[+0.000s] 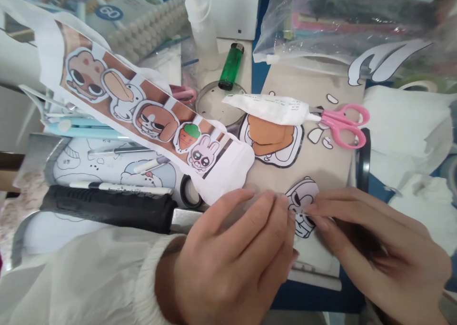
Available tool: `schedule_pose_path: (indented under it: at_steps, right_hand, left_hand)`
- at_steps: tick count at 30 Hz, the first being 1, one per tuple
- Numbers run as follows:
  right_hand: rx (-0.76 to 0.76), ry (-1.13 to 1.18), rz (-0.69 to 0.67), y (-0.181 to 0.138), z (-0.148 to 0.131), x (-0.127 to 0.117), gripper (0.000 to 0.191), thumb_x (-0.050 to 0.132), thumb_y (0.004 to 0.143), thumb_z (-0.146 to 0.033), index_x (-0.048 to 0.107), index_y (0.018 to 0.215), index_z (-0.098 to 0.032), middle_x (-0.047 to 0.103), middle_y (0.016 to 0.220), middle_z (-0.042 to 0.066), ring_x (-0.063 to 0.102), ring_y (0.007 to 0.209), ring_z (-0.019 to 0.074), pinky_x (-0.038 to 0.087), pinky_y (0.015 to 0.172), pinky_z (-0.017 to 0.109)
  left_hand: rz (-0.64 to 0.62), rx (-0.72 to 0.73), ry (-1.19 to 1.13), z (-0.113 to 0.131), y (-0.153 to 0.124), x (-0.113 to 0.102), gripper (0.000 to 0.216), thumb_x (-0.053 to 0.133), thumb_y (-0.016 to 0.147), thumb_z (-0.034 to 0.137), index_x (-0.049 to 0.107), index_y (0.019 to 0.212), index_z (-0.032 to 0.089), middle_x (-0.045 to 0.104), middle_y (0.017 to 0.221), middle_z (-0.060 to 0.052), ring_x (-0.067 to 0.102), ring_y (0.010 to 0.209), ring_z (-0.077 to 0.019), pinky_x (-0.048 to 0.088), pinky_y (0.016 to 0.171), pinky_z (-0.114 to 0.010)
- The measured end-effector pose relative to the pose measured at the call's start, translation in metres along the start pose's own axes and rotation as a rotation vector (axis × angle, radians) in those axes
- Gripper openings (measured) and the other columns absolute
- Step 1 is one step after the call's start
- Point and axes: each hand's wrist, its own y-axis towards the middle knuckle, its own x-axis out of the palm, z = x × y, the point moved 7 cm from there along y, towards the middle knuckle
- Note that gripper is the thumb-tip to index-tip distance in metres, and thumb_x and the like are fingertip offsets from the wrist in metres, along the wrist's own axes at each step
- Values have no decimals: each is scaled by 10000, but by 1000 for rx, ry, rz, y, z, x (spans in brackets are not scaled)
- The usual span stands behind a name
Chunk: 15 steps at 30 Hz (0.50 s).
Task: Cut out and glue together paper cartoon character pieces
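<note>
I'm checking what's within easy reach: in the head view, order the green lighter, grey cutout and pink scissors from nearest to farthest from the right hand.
1. Grey cutout: at the right hand.
2. Pink scissors: above the hand.
3. Green lighter: farther up, to the left.

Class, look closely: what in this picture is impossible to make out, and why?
All in the head view:
- The full outline of the grey cutout: fingers of the left hand and right hand cover parts.
- Most of the pink scissors' blades: hidden by the white tube.
- The white tube's print: too small and blurred.
- The plastic bag's full extent: cut off by the top edge.
</note>
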Motion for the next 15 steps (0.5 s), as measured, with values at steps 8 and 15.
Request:
schedule_pose_path:
  at_steps: [8, 15]
  right_hand:
    - [23, 19, -37, 0, 1, 0, 209, 604, 817, -122, 627, 942, -288, 663, 923, -40, 648, 786, 118, 500, 699, 205]
    - [66, -19, -71, 3, 3, 0, 183, 597, 841, -171, 629, 943, -319, 665, 941, -50, 650, 798, 126, 506, 691, 208]
  left_hand:
    - [-14, 29, -1, -1, 0, -3, 288, 640, 848, 283, 672, 1063, 94, 700, 1122, -58, 634, 1071, -196, 496, 891, -385]
    - [-10, 3, 9, -2, -1, -1, 285, 632, 858, 296, 672, 1071, 112, 690, 1139, -44, 629, 1088, -176, 495, 914, -375]
